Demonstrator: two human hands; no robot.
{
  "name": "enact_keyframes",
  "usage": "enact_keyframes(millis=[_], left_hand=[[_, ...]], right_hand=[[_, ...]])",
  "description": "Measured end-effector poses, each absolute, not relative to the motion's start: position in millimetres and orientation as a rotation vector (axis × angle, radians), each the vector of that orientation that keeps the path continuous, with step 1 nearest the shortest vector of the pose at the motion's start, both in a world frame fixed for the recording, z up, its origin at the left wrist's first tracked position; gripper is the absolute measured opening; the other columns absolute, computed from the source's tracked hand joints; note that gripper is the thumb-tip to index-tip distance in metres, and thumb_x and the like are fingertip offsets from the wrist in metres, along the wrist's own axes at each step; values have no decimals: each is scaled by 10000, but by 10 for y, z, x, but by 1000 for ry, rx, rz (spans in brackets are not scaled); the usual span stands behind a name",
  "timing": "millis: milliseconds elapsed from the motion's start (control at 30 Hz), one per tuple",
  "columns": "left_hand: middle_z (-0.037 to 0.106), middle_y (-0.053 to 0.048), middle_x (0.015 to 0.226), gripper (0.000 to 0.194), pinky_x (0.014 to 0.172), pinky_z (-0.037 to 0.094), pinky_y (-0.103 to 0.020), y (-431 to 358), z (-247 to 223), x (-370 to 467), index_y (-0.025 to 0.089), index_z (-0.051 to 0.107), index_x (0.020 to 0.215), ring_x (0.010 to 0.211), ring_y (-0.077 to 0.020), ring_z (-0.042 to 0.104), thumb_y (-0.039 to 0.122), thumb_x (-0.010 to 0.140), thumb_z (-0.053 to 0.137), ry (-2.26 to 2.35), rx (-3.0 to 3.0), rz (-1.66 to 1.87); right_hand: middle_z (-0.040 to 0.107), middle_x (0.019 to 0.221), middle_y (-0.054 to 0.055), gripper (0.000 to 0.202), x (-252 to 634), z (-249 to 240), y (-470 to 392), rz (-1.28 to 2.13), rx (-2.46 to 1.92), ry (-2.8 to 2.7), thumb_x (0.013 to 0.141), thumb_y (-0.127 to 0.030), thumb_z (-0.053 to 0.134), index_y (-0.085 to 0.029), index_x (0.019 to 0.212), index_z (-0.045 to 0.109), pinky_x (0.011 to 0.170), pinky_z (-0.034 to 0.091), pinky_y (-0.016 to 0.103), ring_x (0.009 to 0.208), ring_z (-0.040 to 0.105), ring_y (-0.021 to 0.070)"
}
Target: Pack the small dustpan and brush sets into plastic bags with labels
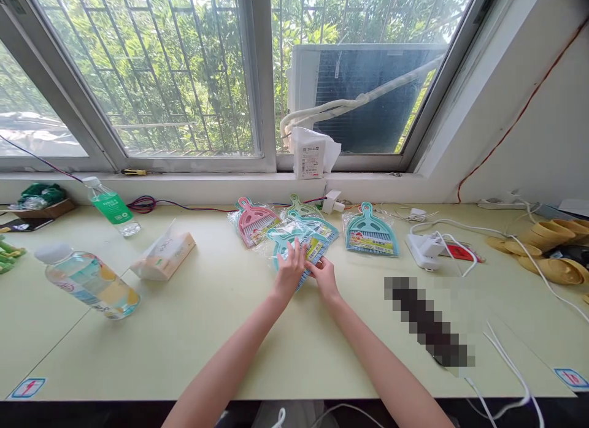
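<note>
In the head view, a light-blue dustpan and brush set (283,241) in clear wrap lies at the front of a small pile. My left hand (291,267) rests on top of it with the fingers spread. At its lower right edge, my right hand (324,277) grips the wrapped set between thumb and fingers. Behind it lie another blue set (324,226), a green set (301,206) and a pink set (254,218), partly overlapping. A separate blue set (370,230) lies to the right.
Left of my hands are a tissue pack (166,256), a large bottle (92,284) and a green-labelled bottle (111,206). On the right are a power strip (423,250), white cables, yellow rolls (552,238) and a pixelated dark object (430,324). A window stands behind the table.
</note>
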State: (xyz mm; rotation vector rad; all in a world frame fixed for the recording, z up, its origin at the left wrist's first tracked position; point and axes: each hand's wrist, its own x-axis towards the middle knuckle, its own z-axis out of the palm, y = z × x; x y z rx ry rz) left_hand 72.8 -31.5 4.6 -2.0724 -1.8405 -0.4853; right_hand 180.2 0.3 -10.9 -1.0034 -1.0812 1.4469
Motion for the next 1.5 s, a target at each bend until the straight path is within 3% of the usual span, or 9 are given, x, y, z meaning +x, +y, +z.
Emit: enact_keyframes(millis=[333,600,733,867,1000,1167,1233,1333,1500], left_hand=[[596,-191,1045,602,534,493,-263,-298,220,764,97,325,1461,914,-242,596,16,871,241,-1788,-2072,-250],[565,-141,1151,643,774,528,-299,-371,228,755,220,340,1461,1055,-225,579,1,858,290,-1706,-2283,-379],[319,-144,1489,594,1078,334,-512,-417,147,646,267,262,1486,1382,-296,309,161,916,391,-1867,-2035,-988],[97,-76,1594,535,1145,208,-534,-418,16,632,256,306,1471,1464,-280,-20,212,940,350,-2093,-1954,-1349],[88,-19,1599,469,1159,147,-529,-469,-55,788,299,471,1373,1459,-249,-56,181,952,302,-1995,-2206,-1307],[-80,-51,1600,735,1147,221,-480,-473,76,822,326,108,1502,1464,-253,2,415,899,518,-2034,-1939,-2038],[42,-96,1599,808,1100,330,-466,-410,136,745,319,22,1501,1439,-263,200,464,886,525,-2139,-1696,-2516],[417,-144,1460,680,1004,456,-440,-316,137,668,244,257,1456,1270,-280,495,451,874,542,-2227,-1703,-3014],[566,-116,1330,472,988,488,-411,-305,12,785,184,507,1243,1189,-257,568,364,823,626,-2233,-1699,-3297]], right_hand=[[688,718,29,410,1816,-141,18,1442,-1013,-1150,593,-361,757,-147,921,636,629,526,298,658,609,163],[659,675,0,433,1849,-164,52,1439,-996,-1037,577,-383,778,-148,913,640,657,545,314,658,614,158],[711,882,60,443,1872,-114,40,1445,-916,-920,590,-376,787,-156,942,632,737,564,341,801,668,192],[713,923,70,435,1868,-99,26,1437,-897,-871,587,-363,797,-161,929,621,781,566,357,853,677,205],[713,932,79,428,1885,-112,46,1391,-915,-789,571,-347,804,-159,905,614,795,566,364,867,677,217],[708,1004,89,444,1929,-89,91,1371,-855,-716,586,-354,800,-172,941,605,817,571,369,935,677,228],[710,991,85,434,1916,-72,79,1395,-846,-745,590,-357,798,-173,930,601,803,576,365,917,682,221],[715,952,81,424,1873,-50,33,1443,-824,-797,587,-363,798,-168,907,600,784,579,363,870,689,213],[718,953,80,415,1866,-23,5,1385,-826,-754,602,-377,781,-175,909,589,787,575,359,881,685,213]])
